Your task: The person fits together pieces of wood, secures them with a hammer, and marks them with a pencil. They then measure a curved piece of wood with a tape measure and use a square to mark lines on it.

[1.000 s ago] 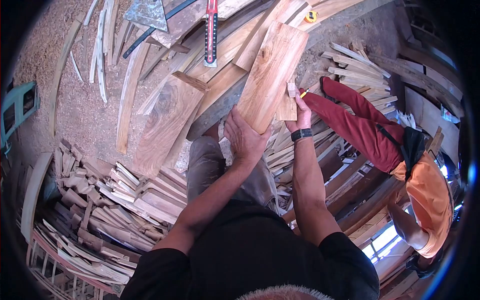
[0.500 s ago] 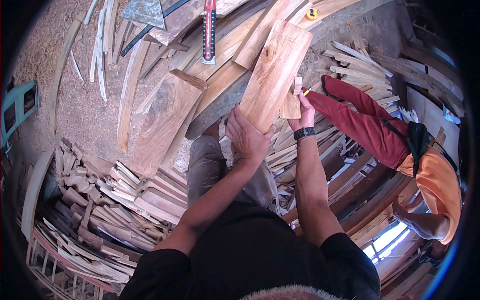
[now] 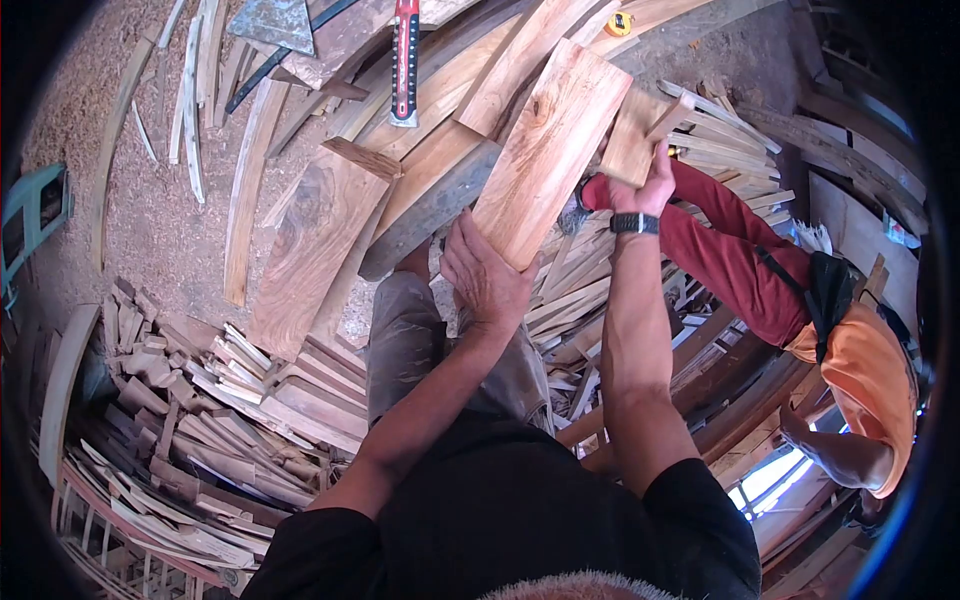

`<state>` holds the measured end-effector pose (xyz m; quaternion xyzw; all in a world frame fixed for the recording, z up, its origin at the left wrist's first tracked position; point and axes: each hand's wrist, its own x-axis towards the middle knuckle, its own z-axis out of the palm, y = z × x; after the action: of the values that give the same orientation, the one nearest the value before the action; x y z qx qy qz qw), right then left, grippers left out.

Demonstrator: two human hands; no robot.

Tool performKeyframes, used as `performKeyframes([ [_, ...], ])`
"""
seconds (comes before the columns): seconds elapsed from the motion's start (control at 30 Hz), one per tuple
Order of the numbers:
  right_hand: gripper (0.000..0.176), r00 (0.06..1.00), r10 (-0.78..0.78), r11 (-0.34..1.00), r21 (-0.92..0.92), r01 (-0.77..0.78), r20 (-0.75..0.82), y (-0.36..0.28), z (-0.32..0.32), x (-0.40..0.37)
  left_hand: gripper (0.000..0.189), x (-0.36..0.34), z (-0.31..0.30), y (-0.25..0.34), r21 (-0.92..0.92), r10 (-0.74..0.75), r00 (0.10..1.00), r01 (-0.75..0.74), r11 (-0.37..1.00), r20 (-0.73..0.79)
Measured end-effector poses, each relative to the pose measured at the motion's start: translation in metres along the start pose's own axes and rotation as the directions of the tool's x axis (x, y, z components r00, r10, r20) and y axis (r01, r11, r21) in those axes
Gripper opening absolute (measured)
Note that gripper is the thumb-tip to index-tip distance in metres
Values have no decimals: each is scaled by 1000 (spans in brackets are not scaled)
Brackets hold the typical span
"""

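Note:
My left hand is closed round the lower end of a long, flat wooden board, whose upper end points up and to the right. To the right of the board, my right hand grips a small wooden tool, made of a flat block with a crosspiece near its top. My fingers are partly hidden behind the block. The tool is close to the board's right edge.
A wide board leans at the left. A red and black cutter and a yellow tape measure lie on wood above. Wood offcuts are heaped at lower left. A person in red trousers is at right.
My right hand has moved right and slightly up with the wooden tool, which now shows more of its flat face. The board in my left hand has hardly moved.

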<state>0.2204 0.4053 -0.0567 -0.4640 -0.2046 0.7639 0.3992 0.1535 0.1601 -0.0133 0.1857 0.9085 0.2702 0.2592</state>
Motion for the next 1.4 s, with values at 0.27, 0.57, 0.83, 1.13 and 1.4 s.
performKeyframes([
  [0.27, 58, 994, -8, 998, -63, 15, 104, -36, 28, 45, 119, 0, 0, 2, 17, -7, 1000, 7, 1000, 31],
  [0.57, 70, 947, -12, 998, -56, 32, 320, -40, 17, 72, 120, -3, 5, -7, 25, 64, 998, -64, 998, -10],
  [0.83, 73, 963, -30, 995, -85, 54, 267, -40, 17, 66, 122, -3, 6, -10, 34, 48, 999, -48, 998, 15],
  [1.13, 73, 932, 26, 1000, -25, -18, 361, -45, 14, 64, 117, 2, 4, -16, 33, 67, 998, -67, 997, 2],
  [1.4, 73, 930, 67, 996, 24, -81, 362, -49, -2, 52, 111, 15, -16, -22, 52, 152, 988, -153, 987, 30],
])
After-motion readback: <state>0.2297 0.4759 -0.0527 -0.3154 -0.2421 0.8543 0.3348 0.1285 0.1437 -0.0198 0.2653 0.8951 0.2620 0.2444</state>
